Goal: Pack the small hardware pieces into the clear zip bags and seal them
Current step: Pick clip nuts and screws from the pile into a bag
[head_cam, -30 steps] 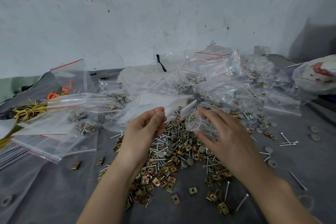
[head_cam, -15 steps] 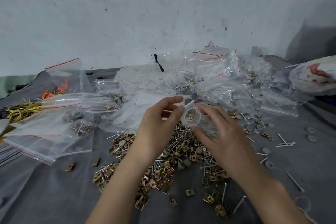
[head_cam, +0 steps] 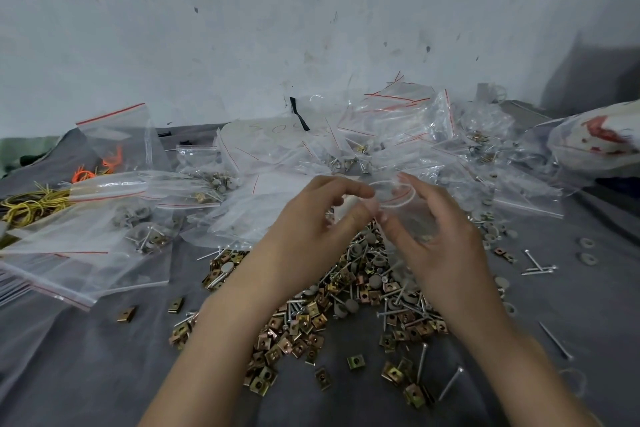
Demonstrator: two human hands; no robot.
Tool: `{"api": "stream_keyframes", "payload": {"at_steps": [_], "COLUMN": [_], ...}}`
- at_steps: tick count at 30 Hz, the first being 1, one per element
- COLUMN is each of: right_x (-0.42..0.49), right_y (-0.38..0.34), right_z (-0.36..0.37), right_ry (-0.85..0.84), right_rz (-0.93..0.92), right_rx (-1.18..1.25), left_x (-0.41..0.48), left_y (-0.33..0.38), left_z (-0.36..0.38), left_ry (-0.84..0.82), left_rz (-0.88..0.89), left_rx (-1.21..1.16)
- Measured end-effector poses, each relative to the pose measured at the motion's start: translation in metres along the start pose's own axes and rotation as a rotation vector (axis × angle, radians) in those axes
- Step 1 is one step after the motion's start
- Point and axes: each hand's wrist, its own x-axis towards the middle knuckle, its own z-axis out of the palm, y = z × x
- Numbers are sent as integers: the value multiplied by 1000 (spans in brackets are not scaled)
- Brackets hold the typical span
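The small clear zip bag (head_cam: 398,199) is held just above the far edge of the hardware pile (head_cam: 329,305). Its mouth appears rounded open, so the lips are best lined up evenly and pressed shut from one end. The rim is pinched by the left hand (head_cam: 311,218), fingers curled; the bag's body is gripped by the right hand (head_cam: 443,239), fingers half curled round it.

Head cam faces fwd/down, close over table (head_cam: 69,374)

zip bag (head_cam: 394,191) contents: blurred | printed sack (head_cam: 595,146): cut off right
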Motion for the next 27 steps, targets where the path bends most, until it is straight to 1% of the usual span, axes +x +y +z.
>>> {"api": "stream_keyframes", "payload": {"at_steps": [1,3,7,11,15,18,22,24,25,27], "right_x": [0,0,-2,-1,0,-2,-2,-3,-3,-4], "right_y": [-1,-2,-1,0,1,0,-1,0,1,1], "right_z": [-1,-1,0,1,-2,-6,-8,-9,-9,-11], "right_ry": [4,-16,-105,-58,-89,-95,-101,-127,-135,-134], "right_rz": [6,18,87,136,83,29,22,39,51,63], "right_rx": [15,21,33,75,55,18,-24,-38,-38,-37], "left_x": [0,0,-1,-4,-8,-10,-13,-16,-17,-22], "left_y": [0,2,5,6,8,10,10,4,-1,-13], "left_z": [2,6,11,17,19,12,1,-9,-15,-27], "left_ry": [-10,30,99,116,79,104,144,126,101,16], "left_rz": [2,9,6,15,-26,-51,-60,-94,-118,-168], "left_rx": [31,42,-17,-52,-98,-144,-172,-132,-71,131]}}
